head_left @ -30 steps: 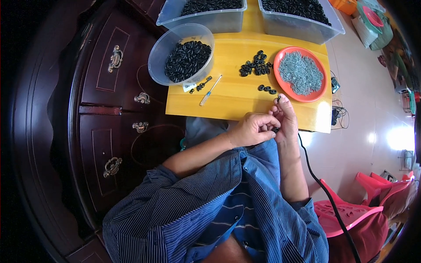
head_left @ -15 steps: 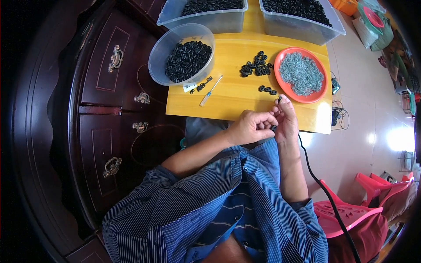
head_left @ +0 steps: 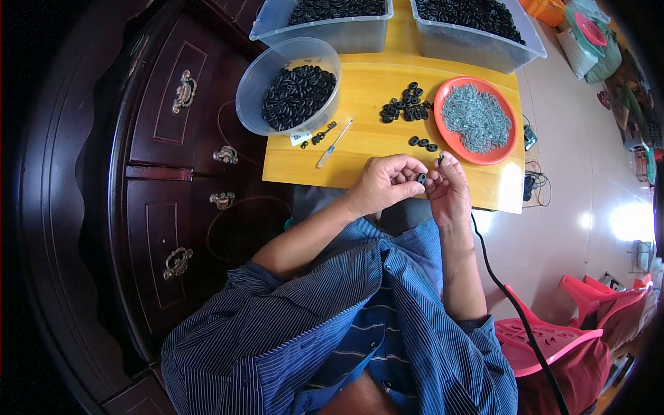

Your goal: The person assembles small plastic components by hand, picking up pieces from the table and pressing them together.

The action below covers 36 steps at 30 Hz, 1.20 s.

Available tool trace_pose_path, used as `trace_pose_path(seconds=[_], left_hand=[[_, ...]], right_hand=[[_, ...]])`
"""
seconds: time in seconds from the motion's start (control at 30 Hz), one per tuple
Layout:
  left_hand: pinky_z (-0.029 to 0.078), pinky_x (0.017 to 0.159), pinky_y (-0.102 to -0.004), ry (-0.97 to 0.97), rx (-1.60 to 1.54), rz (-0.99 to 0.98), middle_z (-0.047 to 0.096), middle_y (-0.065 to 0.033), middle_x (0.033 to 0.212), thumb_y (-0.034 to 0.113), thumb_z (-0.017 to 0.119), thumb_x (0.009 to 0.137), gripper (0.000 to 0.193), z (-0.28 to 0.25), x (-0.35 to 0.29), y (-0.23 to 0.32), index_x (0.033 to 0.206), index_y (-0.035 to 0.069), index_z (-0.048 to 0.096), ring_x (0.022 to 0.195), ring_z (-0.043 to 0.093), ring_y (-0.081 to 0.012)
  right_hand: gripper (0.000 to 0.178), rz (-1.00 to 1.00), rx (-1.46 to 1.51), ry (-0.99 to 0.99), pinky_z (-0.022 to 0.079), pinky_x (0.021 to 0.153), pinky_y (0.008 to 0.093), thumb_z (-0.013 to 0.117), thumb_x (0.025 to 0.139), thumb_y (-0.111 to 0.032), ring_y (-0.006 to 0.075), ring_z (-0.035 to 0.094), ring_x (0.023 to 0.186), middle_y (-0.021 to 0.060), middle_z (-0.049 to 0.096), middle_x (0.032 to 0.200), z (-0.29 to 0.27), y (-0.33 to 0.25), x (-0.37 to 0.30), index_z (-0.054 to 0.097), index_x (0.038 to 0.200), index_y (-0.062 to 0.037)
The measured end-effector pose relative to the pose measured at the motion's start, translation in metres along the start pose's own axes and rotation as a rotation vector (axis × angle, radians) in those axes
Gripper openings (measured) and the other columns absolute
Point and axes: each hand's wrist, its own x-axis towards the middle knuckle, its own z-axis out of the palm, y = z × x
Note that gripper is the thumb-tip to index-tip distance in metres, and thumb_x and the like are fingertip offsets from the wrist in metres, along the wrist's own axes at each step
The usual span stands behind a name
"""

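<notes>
Over the near edge of the table, my left hand [head_left: 389, 184] pinches a small black oval piece [head_left: 421, 178] between thumb and fingers. Close beside it, my right hand [head_left: 451, 194] has its fingers curled, with a tiny dark piece [head_left: 440, 159] at the thumb and fingertip; its exact kind is too small to make out. Just beyond my hands lies a short row of black oval pieces [head_left: 422, 143], and behind them a loose pile of the same pieces [head_left: 407, 105]. An orange-red plate [head_left: 443, 131] heaped with small silvery metal parts [head_left: 476, 117] stands near my right hand.
A round clear tub [head_left: 245, 111] of black pieces stands at the table's left, beside a screwdriver [head_left: 334, 144] and a few loose black parts [head_left: 318, 135]. Two clear bins [head_left: 346, 40] [head_left: 477, 52] sit at the back. A black cable [head_left: 508, 294] runs along my right arm.
My left hand has moved up and slightly left, bringing the black oval piece into clear sight between its fingers. The right hand has barely shifted.
</notes>
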Motion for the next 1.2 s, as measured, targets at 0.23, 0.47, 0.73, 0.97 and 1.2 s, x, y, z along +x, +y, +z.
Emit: trace_pose_path(seconds=[0.23,0.47,0.73,0.97,1.2], left_hand=[[0.051,0.070,-0.0172,-0.002,-0.003,-0.005,0.062,0.0020,0.089,-0.001,0.072,0.089,0.028,-0.001,0.001,0.001,0.115,-0.003,0.064,0.076,0.059,-0.0014],[0.051,0.067,-0.0187,0.101,-0.024,0.007,0.063,0.0037,0.082,0.001,0.075,0.085,0.024,-0.005,0.003,-0.001,0.109,0.000,0.068,0.071,0.057,-0.0012],[0.051,0.066,-0.0192,0.140,0.068,0.029,0.064,0.0031,0.082,0.001,0.076,0.084,0.025,-0.016,0.006,0.002,0.108,0.000,0.068,0.071,0.058,-0.0013],[0.050,0.066,-0.0186,0.140,0.061,0.013,0.063,0.0035,0.082,0.000,0.076,0.084,0.025,-0.017,0.005,-0.001,0.108,0.000,0.068,0.070,0.057,-0.0008],[0.050,0.066,-0.0182,0.148,0.066,0.024,0.064,0.0036,0.083,0.000,0.075,0.085,0.024,-0.018,0.005,-0.001,0.108,0.000,0.068,0.071,0.058,-0.0005]], right_hand=[[0.016,0.004,0.008,-0.003,0.057,0.072,0.0245,0.064,0.099,-0.015,0.0083,0.064,0.076,0.0005,0.067,0.094,0.000,0.000,0.000,0.063,0.114,-0.0094],[0.014,0.002,-0.041,-0.032,0.055,0.070,0.0242,0.062,0.099,-0.013,0.0086,0.064,0.074,0.0012,0.066,0.093,0.002,0.001,-0.002,0.062,0.112,-0.0082],[0.013,-0.012,-0.184,-0.041,0.053,0.071,0.0233,0.062,0.099,-0.011,0.0077,0.061,0.075,-0.0005,0.065,0.092,0.008,0.003,-0.006,0.063,0.111,-0.0073],[0.013,-0.015,-0.234,-0.043,0.052,0.072,0.0229,0.062,0.098,-0.010,0.0076,0.060,0.076,-0.0014,0.063,0.092,0.009,0.004,-0.006,0.063,0.111,-0.0063],[0.014,-0.018,-0.222,-0.055,0.053,0.073,0.0240,0.062,0.099,-0.010,0.0083,0.060,0.076,-0.0009,0.063,0.093,0.008,0.005,-0.005,0.063,0.112,-0.0057]])
